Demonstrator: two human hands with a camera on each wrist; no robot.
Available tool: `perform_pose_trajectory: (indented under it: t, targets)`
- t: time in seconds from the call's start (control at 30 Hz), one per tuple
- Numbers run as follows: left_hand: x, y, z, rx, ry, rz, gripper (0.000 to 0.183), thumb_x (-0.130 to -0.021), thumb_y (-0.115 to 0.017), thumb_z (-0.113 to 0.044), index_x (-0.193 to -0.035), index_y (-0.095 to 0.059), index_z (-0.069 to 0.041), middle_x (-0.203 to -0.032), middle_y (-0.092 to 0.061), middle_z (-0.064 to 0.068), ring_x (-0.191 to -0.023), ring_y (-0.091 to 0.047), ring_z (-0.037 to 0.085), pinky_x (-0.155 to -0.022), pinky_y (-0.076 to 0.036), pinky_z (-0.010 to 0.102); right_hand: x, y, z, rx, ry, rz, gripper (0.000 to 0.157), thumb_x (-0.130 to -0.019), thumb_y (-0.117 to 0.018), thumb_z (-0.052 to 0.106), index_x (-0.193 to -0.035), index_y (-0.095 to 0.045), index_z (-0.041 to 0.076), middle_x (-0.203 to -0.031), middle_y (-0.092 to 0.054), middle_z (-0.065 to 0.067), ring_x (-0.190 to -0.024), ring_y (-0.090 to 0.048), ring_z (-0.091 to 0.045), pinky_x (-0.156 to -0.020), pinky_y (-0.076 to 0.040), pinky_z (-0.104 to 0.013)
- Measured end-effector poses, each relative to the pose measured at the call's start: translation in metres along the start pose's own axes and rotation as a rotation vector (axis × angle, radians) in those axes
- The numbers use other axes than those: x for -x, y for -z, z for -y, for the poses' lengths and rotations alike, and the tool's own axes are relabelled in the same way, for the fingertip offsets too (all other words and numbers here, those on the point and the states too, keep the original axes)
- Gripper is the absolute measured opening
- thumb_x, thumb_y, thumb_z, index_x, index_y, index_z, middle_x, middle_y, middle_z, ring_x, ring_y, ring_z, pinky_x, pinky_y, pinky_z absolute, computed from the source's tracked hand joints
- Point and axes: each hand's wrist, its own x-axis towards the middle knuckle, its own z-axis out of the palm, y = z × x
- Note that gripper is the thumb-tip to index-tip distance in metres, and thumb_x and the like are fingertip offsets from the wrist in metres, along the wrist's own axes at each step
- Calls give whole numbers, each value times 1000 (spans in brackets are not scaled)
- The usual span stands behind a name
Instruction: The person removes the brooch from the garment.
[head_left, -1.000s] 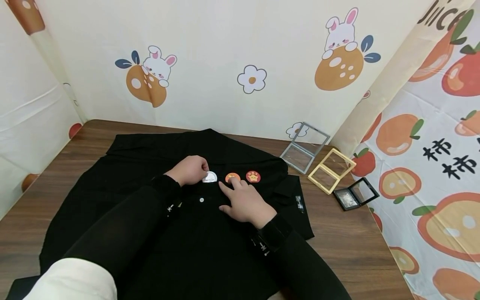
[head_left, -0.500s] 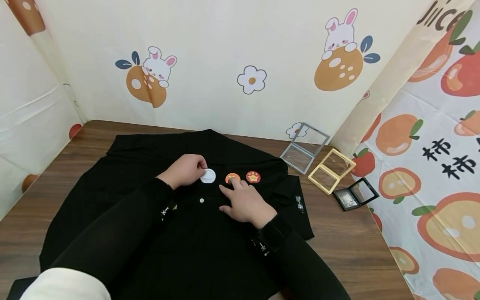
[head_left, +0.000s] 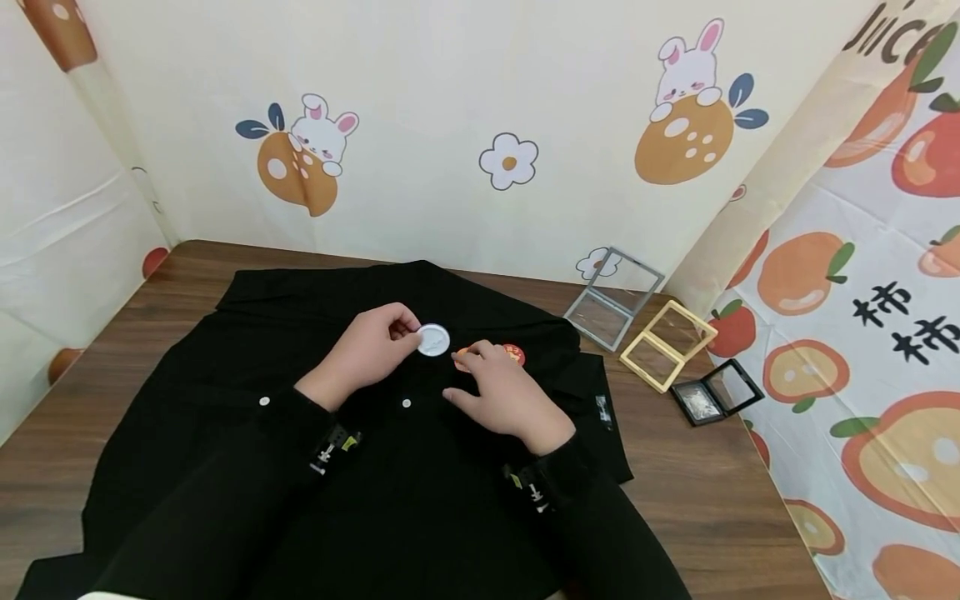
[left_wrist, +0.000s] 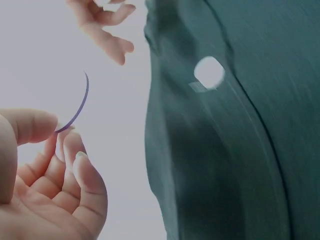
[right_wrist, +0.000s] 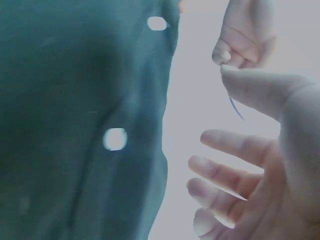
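Observation:
A thin, round, whitish badge [head_left: 433,340] is pinched between the thumb and fingers of my left hand [head_left: 369,348]. Edge-on in the left wrist view, the badge [left_wrist: 83,103] shows as a dark purple curve. My right hand [head_left: 510,392] hovers low over the black shirt [head_left: 420,500], fingers spread and relaxed. Its fingers partly hide an orange round badge [head_left: 460,362] and a red one [head_left: 516,353], side by side on the shirt. In the right wrist view, nothing lies in the right hand [right_wrist: 250,175]. White buttons [head_left: 407,403] dot the shirt front.
Right of the shirt on the wooden table [head_left: 697,500] stand three opened clear-windowed cases: a grey one [head_left: 611,302], a yellow one [head_left: 665,347] and a black one [head_left: 716,397]. Patterned cloth walls [head_left: 420,217] border the table at the back and sides.
My left hand has raised the whitish badge off the shirt and shifted it right. My right hand's fingers have lifted slightly and now overlap the red badge too.

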Motion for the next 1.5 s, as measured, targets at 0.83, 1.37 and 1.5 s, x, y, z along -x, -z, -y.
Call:
perform_pose_trajectory:
  t: [0.83,1.37,1.5]
  targets:
    - [40,-7,-45,484,-144,-145,6,-98,-69,-7,-100,-68,-1,-88,-69,13,-80,-68,29,-69,-57,30,13,31,21,-586,234,-530,20,-102,-68,16,-119,-73,6,-93,-67,2,-74,-55,-15,-60,-48,-33]
    - [42,-2,-41,497,-232,-66,3,-98,-67,-2,-95,-67,0,-90,-67,11,-76,-66,24,-70,-58,32,10,26,19,-697,339,-520,25,-101,-65,3,-125,-72,2,-100,-69,-5,-76,-56,-18,-65,-48,-30]
    - [41,-11,-39,506,-233,-96,5,-98,-67,-3,-93,-67,-1,-86,-68,11,-74,-65,23,-68,-58,33,10,23,19,-713,369,-544,28,-103,-60,-1,-130,-69,-1,-102,-69,-9,-76,-57,-21,-66,-48,-28]
